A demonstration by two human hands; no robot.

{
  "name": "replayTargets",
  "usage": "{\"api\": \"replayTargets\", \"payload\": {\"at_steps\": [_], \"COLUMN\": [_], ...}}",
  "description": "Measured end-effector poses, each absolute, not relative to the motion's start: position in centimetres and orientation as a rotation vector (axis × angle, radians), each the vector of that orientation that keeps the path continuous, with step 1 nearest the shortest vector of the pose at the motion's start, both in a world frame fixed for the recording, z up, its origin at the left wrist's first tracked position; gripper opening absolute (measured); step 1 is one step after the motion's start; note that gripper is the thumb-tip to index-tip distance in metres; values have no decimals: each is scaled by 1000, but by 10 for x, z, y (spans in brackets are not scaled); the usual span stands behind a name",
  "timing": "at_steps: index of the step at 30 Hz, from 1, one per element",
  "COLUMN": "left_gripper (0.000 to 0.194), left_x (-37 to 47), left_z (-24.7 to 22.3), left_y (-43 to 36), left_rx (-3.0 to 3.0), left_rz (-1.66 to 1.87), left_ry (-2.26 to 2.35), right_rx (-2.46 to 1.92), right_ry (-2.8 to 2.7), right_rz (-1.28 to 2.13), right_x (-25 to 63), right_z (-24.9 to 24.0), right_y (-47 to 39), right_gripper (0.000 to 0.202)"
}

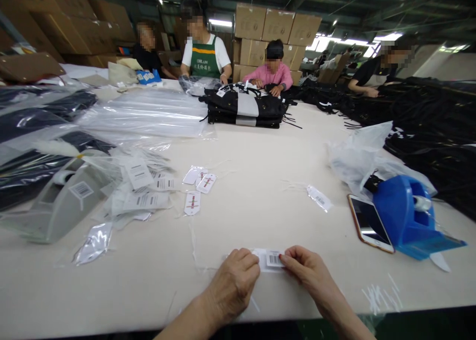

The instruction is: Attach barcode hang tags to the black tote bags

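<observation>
Close to the table's front edge, a white hang tag (265, 265) with a barcode label (274, 259) on its face lies between my hands. My left hand (235, 282) is closed over the tag's left end, its fingertips partly hidden. My right hand (305, 266) pinches the right end at the label, thumb on top. A thin white string (194, 246) trails off to the left. Several tags with a red and gold print (192, 202) lie further left, and a single barcode tag (319, 198) rests to the right, its strings spread out.
A blue tape dispenser (403, 216) and a phone (371, 222) stand right; a grey dispenser (70, 196) and loose labelled plastic bags (143, 198) lie left. Stacked black goods (260, 109) sit ahead. Several co-workers (206, 57) are across the table, with cartons (251, 23) behind.
</observation>
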State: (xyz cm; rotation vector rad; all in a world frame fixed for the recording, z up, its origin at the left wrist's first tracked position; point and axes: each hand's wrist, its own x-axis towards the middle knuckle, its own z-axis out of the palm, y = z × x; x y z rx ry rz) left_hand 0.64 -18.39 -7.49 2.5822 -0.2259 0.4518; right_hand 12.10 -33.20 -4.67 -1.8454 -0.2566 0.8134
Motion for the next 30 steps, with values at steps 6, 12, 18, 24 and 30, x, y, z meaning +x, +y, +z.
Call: {"api": "replayTargets", "payload": {"at_steps": [6, 12, 18, 24, 30], "left_gripper": [20, 21, 27, 28, 30], "left_x": [4, 5, 3, 3, 4], "left_z": [-76, -75, -78, -79, -76], "left_y": [-183, -183, -183, -186, -188], "left_rx": [2518, 2568, 2647, 2743, 2794], "left_rz": [406, 355, 344, 319, 316], "left_ry": [-207, -217, -262, -257, -301], "right_rx": [-1960, -2049, -2123, -2364, -2726], "right_ry": [-269, -277, -299, -443, -793], "right_rz": [718, 675, 713, 626, -19], "right_x": [115, 113, 115, 110, 95], "right_z": [-57, -60, -60, -56, -64], "right_y": [-329, -326, -326, -324, -326], "right_gripper": [27, 27, 26, 24, 18]}}
